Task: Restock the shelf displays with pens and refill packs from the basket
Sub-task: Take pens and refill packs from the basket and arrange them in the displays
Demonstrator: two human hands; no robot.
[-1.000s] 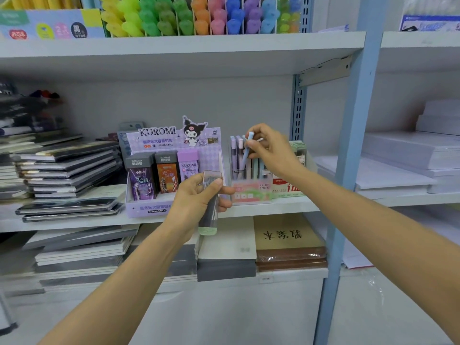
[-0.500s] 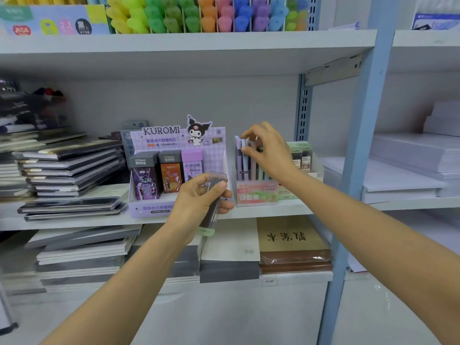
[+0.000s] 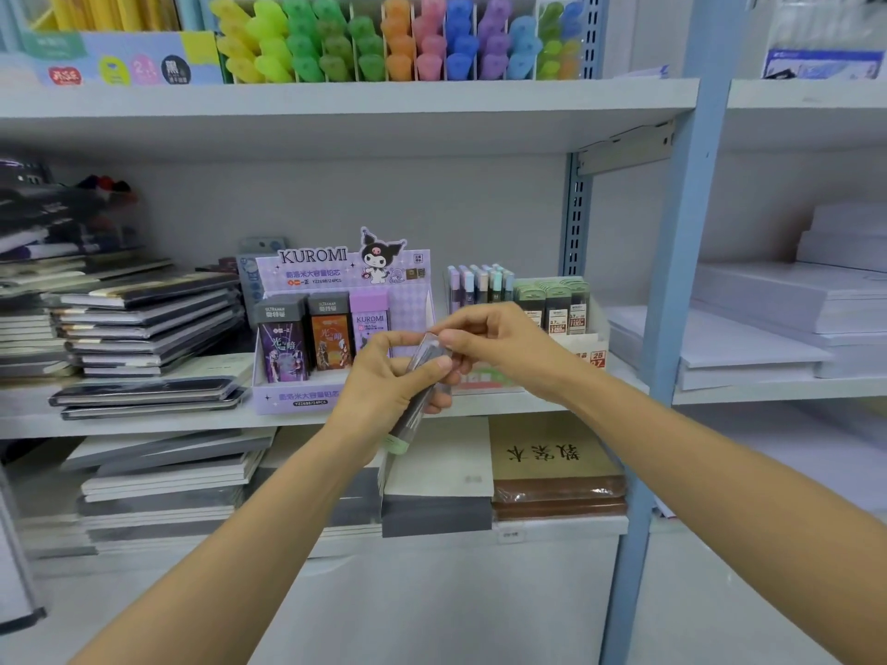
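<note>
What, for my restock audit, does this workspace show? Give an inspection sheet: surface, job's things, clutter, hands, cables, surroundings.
Surface: middle shelf bears the displays.
Job's things: clear pack, dark contents, held before the Kuromi display; pastel pens upright in their holder; green refill packs beside them.
Clutter: notebook stacks at left.
Hands: left hand grips the pack; right hand pinches its top end.
Cables: nothing seen.
Surroundings: highlighters on the shelf above; paper stacks at right; blue upright between.

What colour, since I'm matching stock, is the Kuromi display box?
Pale purple; Kuromi display box shows best in head view.
</note>
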